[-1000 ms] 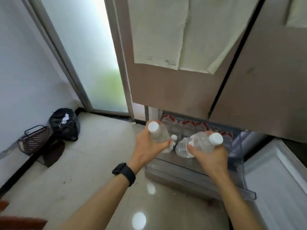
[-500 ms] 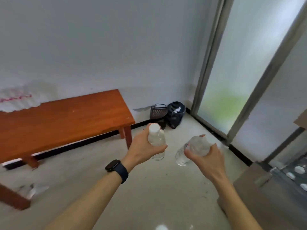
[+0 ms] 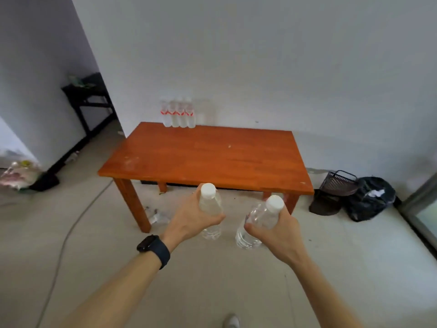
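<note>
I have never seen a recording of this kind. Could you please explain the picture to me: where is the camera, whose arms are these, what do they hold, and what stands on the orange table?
There is no machine here. A person wears one wide-angle camera on the head, looking forward and down, so the two arms you see are that person's own. The left hand, with a dark watch on its wrist, grips a clear water bottle, the left bottle. The right hand grips a second one, the right bottle. Both bottles have white caps. Ahead, an orange wooden table stands against the white wall. At its far edge stands a row of bottles with red labels. On the floor to the right of the table are a dark basket and a black bag.
</note>
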`<state>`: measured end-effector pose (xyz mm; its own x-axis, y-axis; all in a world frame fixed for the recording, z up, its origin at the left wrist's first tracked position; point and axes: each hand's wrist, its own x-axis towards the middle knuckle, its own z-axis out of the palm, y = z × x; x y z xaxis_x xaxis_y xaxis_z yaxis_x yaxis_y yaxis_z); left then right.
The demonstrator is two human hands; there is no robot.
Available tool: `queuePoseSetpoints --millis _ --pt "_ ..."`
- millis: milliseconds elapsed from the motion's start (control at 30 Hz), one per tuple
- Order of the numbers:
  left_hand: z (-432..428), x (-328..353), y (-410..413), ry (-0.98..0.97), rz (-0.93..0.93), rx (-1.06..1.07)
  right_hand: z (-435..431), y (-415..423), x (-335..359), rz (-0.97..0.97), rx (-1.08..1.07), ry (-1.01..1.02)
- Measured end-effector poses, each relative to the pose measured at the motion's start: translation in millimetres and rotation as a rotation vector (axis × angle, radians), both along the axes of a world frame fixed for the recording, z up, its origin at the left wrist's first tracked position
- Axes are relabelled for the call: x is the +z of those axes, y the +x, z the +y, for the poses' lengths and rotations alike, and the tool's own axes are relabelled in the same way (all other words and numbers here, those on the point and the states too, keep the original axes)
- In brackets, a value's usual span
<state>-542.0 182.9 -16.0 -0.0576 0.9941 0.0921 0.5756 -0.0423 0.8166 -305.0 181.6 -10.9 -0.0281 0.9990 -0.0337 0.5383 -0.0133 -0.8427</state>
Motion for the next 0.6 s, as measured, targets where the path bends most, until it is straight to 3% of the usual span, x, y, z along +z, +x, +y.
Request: queuePoseSetpoints --millis 267,600 --pt "115 -31 -104 -0.057 0.041 0.140 144 -99 -31 -0.027 0.174 -0.071" --pt "255 -63 -204 -0.166 0.005 0.247 311 -192 -54 -0.055 0.221 -0.186"
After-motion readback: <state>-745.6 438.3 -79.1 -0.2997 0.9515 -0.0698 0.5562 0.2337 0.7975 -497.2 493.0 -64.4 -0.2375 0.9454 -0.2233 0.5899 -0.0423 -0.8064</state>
